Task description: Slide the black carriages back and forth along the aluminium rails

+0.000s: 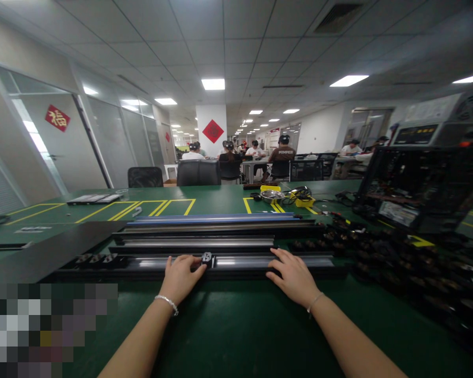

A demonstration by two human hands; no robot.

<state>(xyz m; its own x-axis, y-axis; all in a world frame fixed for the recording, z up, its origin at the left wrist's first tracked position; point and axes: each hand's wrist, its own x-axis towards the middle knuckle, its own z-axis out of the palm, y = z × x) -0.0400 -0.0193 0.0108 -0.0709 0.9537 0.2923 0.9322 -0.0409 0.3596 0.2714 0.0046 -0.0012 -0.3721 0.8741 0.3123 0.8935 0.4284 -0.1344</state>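
A long silver metal strip (240, 261) set in a black rail lies across the green table in front of me. On it sits a small black block (207, 258) with a pale pattern on top. My left hand (181, 275) bends over the strip, thumb and fingertips closed against the block's left side. Farther right, my right hand (294, 275) rests palm down over the same strip, its fingers spread and touching it. Several similar small black blocks (96, 259) stand in a row near the left end.
More long strips lie parallel behind, including a blue one (208, 218). Dark small parts (398, 268) are heaped on the right, beside an opened computer case (402, 189). A metal bowl (271, 196) and cables (297, 195) sit farther back. Several people sit at distant tables.
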